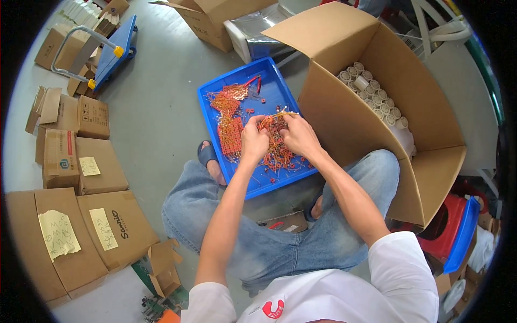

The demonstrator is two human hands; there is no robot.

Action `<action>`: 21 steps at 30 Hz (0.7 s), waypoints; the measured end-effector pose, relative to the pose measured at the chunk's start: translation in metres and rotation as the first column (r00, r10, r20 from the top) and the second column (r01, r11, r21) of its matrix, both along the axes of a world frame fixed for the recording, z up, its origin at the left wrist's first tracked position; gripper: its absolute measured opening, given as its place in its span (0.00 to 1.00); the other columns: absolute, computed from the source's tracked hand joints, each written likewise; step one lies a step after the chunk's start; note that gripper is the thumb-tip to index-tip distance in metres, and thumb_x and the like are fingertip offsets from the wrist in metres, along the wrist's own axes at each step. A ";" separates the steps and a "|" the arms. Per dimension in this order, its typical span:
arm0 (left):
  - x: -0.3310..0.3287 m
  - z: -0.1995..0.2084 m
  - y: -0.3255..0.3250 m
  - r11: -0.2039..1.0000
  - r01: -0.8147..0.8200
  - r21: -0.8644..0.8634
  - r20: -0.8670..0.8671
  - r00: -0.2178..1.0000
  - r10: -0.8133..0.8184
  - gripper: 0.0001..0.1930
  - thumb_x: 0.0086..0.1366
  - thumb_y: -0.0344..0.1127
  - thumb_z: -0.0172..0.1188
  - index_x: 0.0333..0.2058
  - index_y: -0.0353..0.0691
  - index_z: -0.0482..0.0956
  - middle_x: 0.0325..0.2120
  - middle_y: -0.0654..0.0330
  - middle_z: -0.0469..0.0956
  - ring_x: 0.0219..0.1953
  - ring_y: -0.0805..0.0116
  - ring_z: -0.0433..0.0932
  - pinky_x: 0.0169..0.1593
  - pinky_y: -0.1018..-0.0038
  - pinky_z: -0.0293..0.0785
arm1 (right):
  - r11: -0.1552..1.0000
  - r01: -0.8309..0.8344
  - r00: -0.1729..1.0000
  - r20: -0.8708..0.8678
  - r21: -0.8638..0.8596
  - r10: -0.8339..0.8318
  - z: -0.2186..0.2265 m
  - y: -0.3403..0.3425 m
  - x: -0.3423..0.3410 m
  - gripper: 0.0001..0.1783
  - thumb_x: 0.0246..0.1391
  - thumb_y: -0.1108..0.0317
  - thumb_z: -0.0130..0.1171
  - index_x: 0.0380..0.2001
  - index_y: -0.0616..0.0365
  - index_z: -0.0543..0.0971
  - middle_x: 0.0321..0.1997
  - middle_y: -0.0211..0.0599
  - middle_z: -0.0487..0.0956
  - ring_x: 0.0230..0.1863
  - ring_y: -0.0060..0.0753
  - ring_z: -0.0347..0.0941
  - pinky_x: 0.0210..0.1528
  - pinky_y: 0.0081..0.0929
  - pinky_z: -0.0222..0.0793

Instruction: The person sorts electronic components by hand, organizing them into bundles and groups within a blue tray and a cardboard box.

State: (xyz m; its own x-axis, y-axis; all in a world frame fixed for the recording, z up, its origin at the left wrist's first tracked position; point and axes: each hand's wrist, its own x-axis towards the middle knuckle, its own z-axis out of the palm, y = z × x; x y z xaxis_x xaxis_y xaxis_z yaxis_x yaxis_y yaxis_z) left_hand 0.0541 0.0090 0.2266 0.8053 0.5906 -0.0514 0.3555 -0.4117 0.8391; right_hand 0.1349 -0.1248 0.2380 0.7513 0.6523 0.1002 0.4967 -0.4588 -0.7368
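Note:
My left hand (pixel 254 141) and my right hand (pixel 299 135) meet over a blue plastic tray (pixel 258 189) in front of my knees. Both are closed, with a small bundle of thin orange-yellow wires (pixel 280 114) held between them. The wires' pale ends reach past my right fingertips; fine detail is too small to make out. Beneath my hands lies a loose heap of orange wired parts (pixel 281 153). Red-orange panels of similar parts (pixel 230 134) lie along the tray's left side. Red-handled pliers (pixel 253 82) rest near its far edge.
Right of the tray stands a tall open carton (pixel 355 129) with white cylindrical pieces (pixel 371 91) inside. Stacked cartons (pixel 102 167) line the left, with a blue hand trolley (pixel 114 54) beyond. A red stool-like thing (pixel 444 226) stands at right. A flat cardboard piece (pixel 285 222) lies between my feet.

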 end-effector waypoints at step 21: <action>0.002 0.013 -0.004 0.872 0.107 -0.479 0.081 0.994 -0.077 0.18 0.58 0.23 0.62 0.48 0.25 0.76 0.34 0.48 0.82 0.35 0.68 0.82 0.37 0.74 0.79 | 0.969 -0.001 0.959 -0.275 0.246 0.070 0.010 0.000 0.007 0.13 0.49 0.74 0.58 0.40 0.64 0.81 0.35 0.57 0.80 0.41 0.52 0.79 0.46 0.38 0.74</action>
State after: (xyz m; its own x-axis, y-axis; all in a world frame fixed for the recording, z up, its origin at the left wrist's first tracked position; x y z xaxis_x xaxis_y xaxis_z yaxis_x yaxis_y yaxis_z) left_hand 0.0566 0.0049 0.2396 0.8651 0.4275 -0.2625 0.2812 0.0201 0.9594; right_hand 0.1419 -0.1248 0.2482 0.7485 0.6615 0.0471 0.2673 -0.2360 -0.9343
